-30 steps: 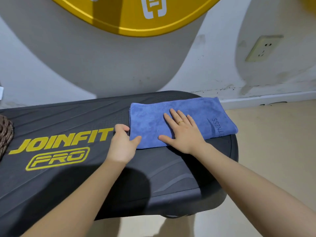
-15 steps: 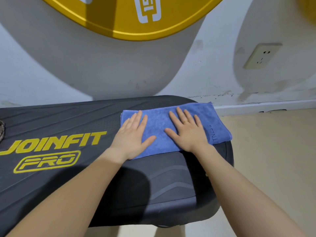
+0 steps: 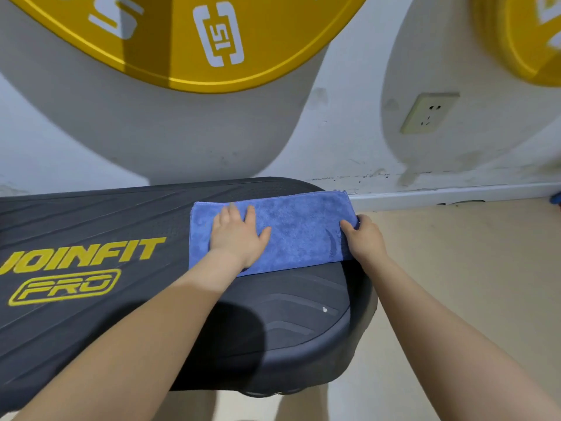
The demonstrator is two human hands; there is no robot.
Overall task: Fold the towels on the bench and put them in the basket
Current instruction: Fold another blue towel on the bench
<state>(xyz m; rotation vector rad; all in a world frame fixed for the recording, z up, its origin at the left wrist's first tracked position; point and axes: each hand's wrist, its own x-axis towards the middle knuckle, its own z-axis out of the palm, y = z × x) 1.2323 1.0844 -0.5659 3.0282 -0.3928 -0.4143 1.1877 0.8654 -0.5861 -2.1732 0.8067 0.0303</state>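
The right hand [image 3: 362, 238] has shifted from the middle of the folded blue microfibre towel [image 3: 291, 235] to pinch its right end. The left hand [image 3: 238, 237] lies flat and wide, pinning the towel to the black padded worktop [image 3: 106, 214], presumably for the next fold.

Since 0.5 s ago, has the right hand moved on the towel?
Yes. The right hand left the middle of the blue towel and went right to its end at the bench edge, fingers now gripping it.
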